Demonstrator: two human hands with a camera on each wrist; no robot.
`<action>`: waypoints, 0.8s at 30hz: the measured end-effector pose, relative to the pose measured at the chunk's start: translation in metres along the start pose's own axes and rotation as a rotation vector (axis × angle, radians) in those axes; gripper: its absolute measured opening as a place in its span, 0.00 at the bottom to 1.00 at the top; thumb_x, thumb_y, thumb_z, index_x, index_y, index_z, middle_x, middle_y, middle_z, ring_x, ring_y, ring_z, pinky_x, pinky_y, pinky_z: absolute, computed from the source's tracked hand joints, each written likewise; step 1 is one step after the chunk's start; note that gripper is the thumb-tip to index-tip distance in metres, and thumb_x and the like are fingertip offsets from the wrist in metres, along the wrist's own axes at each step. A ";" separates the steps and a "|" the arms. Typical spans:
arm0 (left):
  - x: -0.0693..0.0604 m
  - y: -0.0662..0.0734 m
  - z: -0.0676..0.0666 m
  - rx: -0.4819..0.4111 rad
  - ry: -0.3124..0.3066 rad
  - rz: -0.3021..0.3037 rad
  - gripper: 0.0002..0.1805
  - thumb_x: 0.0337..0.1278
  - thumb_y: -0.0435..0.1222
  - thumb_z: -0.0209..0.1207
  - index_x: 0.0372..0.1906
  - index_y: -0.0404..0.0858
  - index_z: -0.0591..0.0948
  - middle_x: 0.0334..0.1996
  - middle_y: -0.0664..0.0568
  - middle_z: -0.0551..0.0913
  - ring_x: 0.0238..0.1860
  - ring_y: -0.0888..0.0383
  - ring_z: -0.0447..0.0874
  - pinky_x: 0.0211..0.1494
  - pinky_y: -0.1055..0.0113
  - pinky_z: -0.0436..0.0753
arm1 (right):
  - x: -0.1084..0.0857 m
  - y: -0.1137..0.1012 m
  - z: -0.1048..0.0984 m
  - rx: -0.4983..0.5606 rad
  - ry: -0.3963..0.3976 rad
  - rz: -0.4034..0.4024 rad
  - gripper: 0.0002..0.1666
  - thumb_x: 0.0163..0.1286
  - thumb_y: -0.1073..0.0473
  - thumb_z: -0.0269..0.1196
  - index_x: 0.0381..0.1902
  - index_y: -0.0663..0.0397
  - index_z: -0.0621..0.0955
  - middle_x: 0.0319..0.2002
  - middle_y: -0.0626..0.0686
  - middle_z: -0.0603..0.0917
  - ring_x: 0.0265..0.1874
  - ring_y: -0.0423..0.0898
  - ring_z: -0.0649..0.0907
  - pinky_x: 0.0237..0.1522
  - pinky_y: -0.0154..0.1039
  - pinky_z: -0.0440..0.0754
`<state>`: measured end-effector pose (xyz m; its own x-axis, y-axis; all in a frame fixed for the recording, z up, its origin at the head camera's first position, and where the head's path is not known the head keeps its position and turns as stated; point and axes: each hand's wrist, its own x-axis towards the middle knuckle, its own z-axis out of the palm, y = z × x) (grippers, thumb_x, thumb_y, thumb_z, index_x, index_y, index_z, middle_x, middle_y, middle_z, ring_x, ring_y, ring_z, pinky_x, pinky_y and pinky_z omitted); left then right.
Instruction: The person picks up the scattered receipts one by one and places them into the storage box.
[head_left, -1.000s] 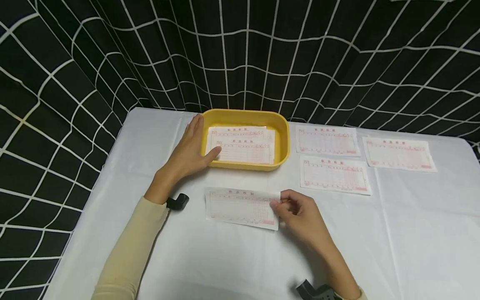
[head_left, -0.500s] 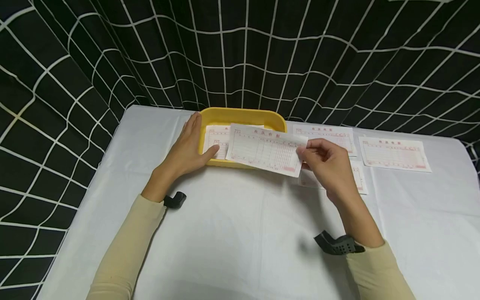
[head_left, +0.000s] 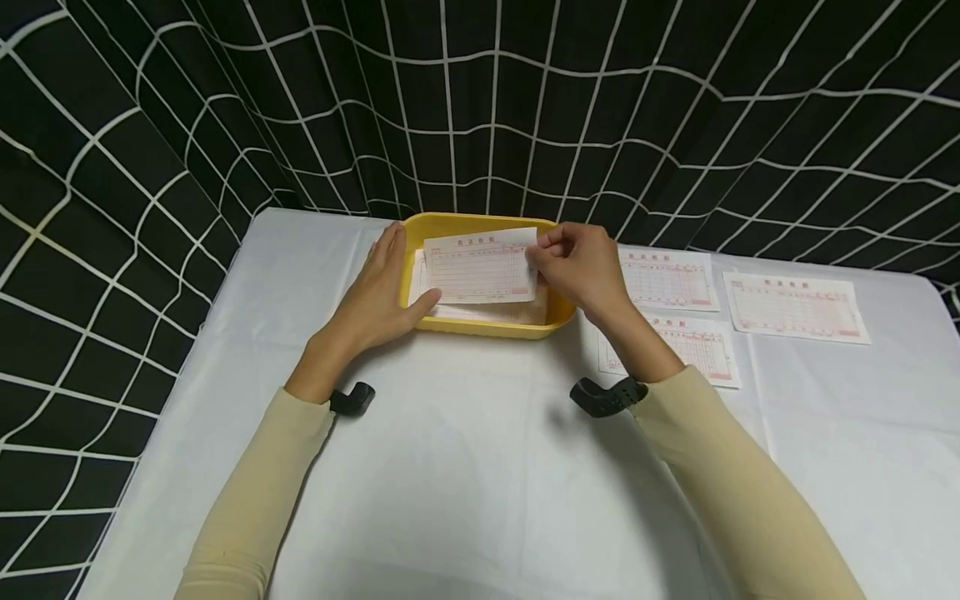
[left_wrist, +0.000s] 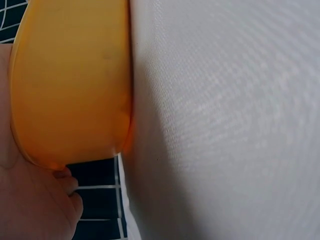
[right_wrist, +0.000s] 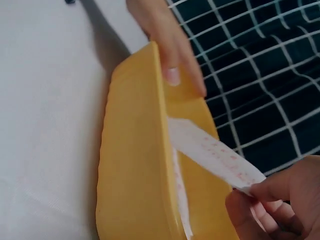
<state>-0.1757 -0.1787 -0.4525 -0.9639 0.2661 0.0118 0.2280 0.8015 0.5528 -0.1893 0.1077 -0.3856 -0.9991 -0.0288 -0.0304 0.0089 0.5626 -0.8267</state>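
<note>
While a black curtain (head_left: 495, 100) with white lines hangs behind the yellow bin (head_left: 487, 331), a white-covered desk (head_left: 450, 467) spreads beneath it and out to both sides. On the bin's near side, a left sleeve (head_left: 255, 492) and a right sleeve (head_left: 742, 483) reach in. The left hand (head_left: 375, 292) lies against the bin's left end, its fingers straight and side by side, the thumb spread away with its tip over the near rim. The right hand (head_left: 581, 271), at the bin's right end, has thumb and fingers clamped on the right edge of the held slip (head_left: 480, 271). That paper tilts over the bin, its left end within the walls and its right end raised; I cannot tell whether it touches the stacked slips (head_left: 495, 313) inside. Right of the bin lie an upper slip (head_left: 671, 283) and a lower slip (head_left: 697, 350), both partly hidden by the right arm, with a far slip (head_left: 798, 308) beyond them. The step in hand looks like laying the held slip on those in the bin; the next move probably calls for lowering its raised end, squaring it to the walls and then loosening the right fingers.
</note>
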 end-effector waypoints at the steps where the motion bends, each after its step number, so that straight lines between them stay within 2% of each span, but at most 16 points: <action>1: 0.000 0.000 0.000 0.000 -0.003 -0.002 0.59 0.68 0.59 0.56 0.87 0.35 0.38 0.88 0.44 0.38 0.89 0.42 0.41 0.90 0.46 0.50 | 0.002 -0.002 0.003 -0.036 0.003 -0.013 0.11 0.71 0.60 0.67 0.41 0.66 0.86 0.32 0.56 0.85 0.24 0.40 0.83 0.26 0.24 0.82; 4: 0.001 0.000 -0.001 0.005 -0.013 -0.009 0.59 0.69 0.60 0.55 0.87 0.35 0.38 0.89 0.45 0.37 0.89 0.43 0.40 0.90 0.47 0.48 | 0.009 -0.005 0.012 -0.131 0.022 -0.054 0.12 0.70 0.59 0.67 0.39 0.66 0.87 0.32 0.59 0.86 0.24 0.42 0.82 0.25 0.24 0.78; 7: 0.000 0.000 -0.001 0.004 -0.013 -0.011 0.59 0.69 0.60 0.56 0.87 0.35 0.38 0.89 0.45 0.37 0.89 0.43 0.39 0.90 0.48 0.48 | 0.013 -0.006 0.020 -0.189 0.044 -0.090 0.11 0.69 0.60 0.67 0.37 0.67 0.87 0.32 0.61 0.87 0.28 0.46 0.82 0.29 0.29 0.76; 10: -0.001 0.000 0.000 -0.003 -0.008 -0.005 0.58 0.69 0.59 0.56 0.87 0.35 0.39 0.89 0.44 0.37 0.89 0.42 0.40 0.90 0.47 0.49 | 0.016 -0.005 0.027 -0.233 0.061 -0.092 0.11 0.69 0.61 0.67 0.37 0.66 0.88 0.34 0.62 0.88 0.32 0.50 0.82 0.34 0.35 0.78; 13: 0.000 -0.001 0.000 -0.011 -0.003 0.004 0.58 0.69 0.59 0.56 0.87 0.34 0.39 0.89 0.44 0.38 0.89 0.42 0.40 0.90 0.47 0.50 | 0.018 -0.005 0.032 -0.256 0.060 -0.069 0.11 0.71 0.59 0.66 0.35 0.64 0.87 0.31 0.60 0.86 0.32 0.50 0.81 0.33 0.37 0.77; 17: 0.000 -0.002 0.001 -0.012 0.006 0.014 0.58 0.69 0.58 0.57 0.86 0.34 0.40 0.88 0.43 0.39 0.89 0.43 0.40 0.90 0.47 0.49 | 0.018 -0.004 0.034 -0.286 0.025 -0.059 0.21 0.73 0.55 0.65 0.22 0.59 0.77 0.18 0.51 0.73 0.21 0.45 0.71 0.23 0.36 0.63; 20: 0.000 -0.002 0.000 -0.011 0.013 0.017 0.58 0.69 0.58 0.58 0.86 0.33 0.41 0.88 0.43 0.39 0.89 0.43 0.40 0.90 0.48 0.48 | 0.017 -0.006 0.034 -0.311 -0.005 -0.062 0.25 0.73 0.52 0.64 0.19 0.55 0.69 0.15 0.47 0.63 0.18 0.44 0.64 0.21 0.37 0.56; 22: 0.000 -0.002 0.000 -0.011 0.016 0.019 0.58 0.68 0.58 0.58 0.86 0.33 0.41 0.88 0.43 0.40 0.89 0.43 0.41 0.90 0.48 0.48 | 0.014 -0.009 0.034 -0.326 -0.024 -0.058 0.23 0.73 0.51 0.64 0.22 0.57 0.72 0.17 0.49 0.65 0.19 0.47 0.67 0.22 0.40 0.60; 24: 0.000 -0.002 0.000 -0.010 0.018 0.016 0.58 0.68 0.58 0.58 0.86 0.33 0.41 0.88 0.43 0.40 0.89 0.43 0.41 0.90 0.48 0.48 | 0.011 -0.012 0.032 -0.335 -0.041 -0.061 0.20 0.72 0.51 0.64 0.34 0.65 0.80 0.25 0.56 0.78 0.27 0.52 0.75 0.28 0.45 0.72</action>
<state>-0.1763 -0.1803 -0.4540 -0.9624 0.2691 0.0360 0.2423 0.7915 0.5610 -0.1988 0.0740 -0.3943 -0.9949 -0.1000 -0.0148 -0.0713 0.7986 -0.5977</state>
